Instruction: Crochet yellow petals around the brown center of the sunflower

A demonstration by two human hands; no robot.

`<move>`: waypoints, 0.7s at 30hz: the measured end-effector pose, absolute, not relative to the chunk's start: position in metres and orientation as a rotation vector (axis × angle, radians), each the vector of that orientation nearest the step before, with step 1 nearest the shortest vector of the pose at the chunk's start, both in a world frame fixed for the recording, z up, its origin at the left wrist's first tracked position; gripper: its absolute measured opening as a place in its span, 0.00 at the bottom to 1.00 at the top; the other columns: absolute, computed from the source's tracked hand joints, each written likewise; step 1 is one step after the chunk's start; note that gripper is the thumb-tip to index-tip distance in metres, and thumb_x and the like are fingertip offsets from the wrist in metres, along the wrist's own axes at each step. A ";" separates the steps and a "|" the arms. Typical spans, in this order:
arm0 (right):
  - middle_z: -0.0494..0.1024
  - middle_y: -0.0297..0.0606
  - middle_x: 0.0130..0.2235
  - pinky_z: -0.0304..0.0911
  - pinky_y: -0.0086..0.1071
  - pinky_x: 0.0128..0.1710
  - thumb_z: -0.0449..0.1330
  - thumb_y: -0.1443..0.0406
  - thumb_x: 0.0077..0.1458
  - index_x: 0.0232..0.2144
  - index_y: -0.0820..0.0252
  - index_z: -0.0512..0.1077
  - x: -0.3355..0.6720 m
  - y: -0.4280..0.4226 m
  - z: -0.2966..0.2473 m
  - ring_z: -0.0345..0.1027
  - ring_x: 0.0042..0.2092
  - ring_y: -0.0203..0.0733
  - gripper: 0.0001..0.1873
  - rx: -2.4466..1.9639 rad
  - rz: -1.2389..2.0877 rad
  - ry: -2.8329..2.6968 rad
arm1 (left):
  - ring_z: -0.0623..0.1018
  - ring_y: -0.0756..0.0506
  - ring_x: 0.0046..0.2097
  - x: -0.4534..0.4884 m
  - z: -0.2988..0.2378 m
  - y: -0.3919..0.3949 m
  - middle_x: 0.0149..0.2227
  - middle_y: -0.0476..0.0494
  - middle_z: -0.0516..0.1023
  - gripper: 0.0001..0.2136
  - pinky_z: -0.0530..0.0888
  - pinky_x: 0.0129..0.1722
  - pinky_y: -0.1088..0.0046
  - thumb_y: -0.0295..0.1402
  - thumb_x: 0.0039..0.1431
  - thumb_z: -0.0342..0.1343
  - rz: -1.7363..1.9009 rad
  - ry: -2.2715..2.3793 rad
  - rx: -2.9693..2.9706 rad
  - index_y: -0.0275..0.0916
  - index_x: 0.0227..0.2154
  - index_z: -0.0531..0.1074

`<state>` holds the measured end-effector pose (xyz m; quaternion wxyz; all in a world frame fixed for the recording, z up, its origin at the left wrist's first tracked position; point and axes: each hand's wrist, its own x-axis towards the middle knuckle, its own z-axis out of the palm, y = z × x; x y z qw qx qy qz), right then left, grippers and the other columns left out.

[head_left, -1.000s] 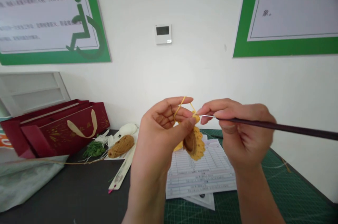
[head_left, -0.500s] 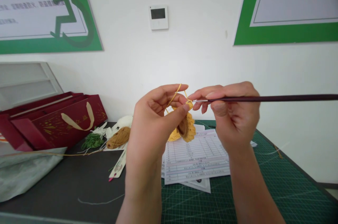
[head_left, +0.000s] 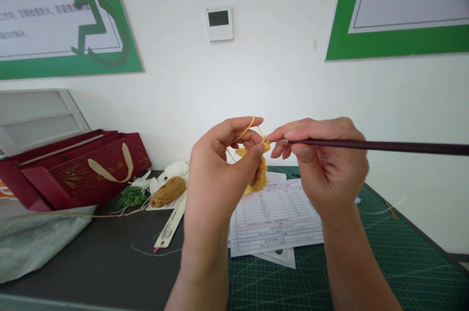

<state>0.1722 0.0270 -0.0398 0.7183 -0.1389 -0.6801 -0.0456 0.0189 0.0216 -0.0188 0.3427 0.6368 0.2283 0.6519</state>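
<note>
Between the thumb and fingers of my left hand [head_left: 223, 169] is a small yellow crochet piece [head_left: 260, 179], its lower scalloped edge hanging below the thumb. A strand of yellow yarn [head_left: 245, 131] loops over the raised left index finger and runs down to the top of the piece. My right hand [head_left: 326, 164] pinches a crochet hook [head_left: 366, 144] with a dark handle, held nearly level. The hook's thin metal tip meets the stitches at the piece's upper edge. Left fingers partly hide the piece.
Printed sheets [head_left: 274, 218] lie on a green cutting mat [head_left: 395, 262] below my hands. To the left are a brown yarn skein [head_left: 168, 192], green yarn [head_left: 132, 196], a tag [head_left: 170, 228], a red gift bag [head_left: 84, 169] and a grey pouch [head_left: 40, 242].
The hook's handle end has tilted downward, with its tip still at the yellow piece. The crochet piece has turned, so its brown middle no longer shows. Both hands appear slightly further right.
</note>
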 end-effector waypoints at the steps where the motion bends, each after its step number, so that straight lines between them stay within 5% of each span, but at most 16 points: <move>1: 0.83 0.38 0.37 0.73 0.43 0.33 0.60 0.67 0.66 0.41 0.48 0.76 0.172 0.027 -0.040 0.77 0.33 0.44 0.06 -0.315 -0.105 -1.490 | 0.79 0.46 0.40 0.019 -0.019 0.022 0.35 0.46 0.82 0.15 0.76 0.38 0.69 0.21 0.54 0.67 1.678 0.579 1.637 0.36 0.46 0.81; 10: 0.82 0.39 0.37 0.72 0.41 0.28 0.62 0.63 0.66 0.40 0.49 0.75 0.168 0.024 -0.042 0.75 0.29 0.42 0.02 -0.388 -0.091 -1.359 | 0.81 0.45 0.39 0.023 -0.016 0.020 0.36 0.46 0.82 0.23 0.78 0.43 0.67 0.25 0.54 0.70 1.528 0.466 1.588 0.36 0.53 0.75; 15: 0.82 0.37 0.37 0.73 0.38 0.28 0.62 0.65 0.66 0.39 0.51 0.75 0.164 0.019 -0.038 0.75 0.28 0.39 0.02 -0.369 -0.017 -1.323 | 0.80 0.47 0.38 0.027 -0.015 0.017 0.33 0.49 0.80 0.21 0.79 0.40 0.71 0.21 0.54 0.67 1.542 0.491 1.567 0.39 0.51 0.76; 21: 0.84 0.37 0.36 0.72 0.35 0.27 0.61 0.66 0.66 0.40 0.55 0.73 0.164 0.017 -0.034 0.75 0.26 0.37 0.01 -0.216 0.288 -1.316 | 0.78 0.49 0.33 0.020 -0.011 0.012 0.31 0.50 0.80 0.21 0.76 0.32 0.74 0.26 0.48 0.74 1.445 0.474 1.384 0.39 0.46 0.79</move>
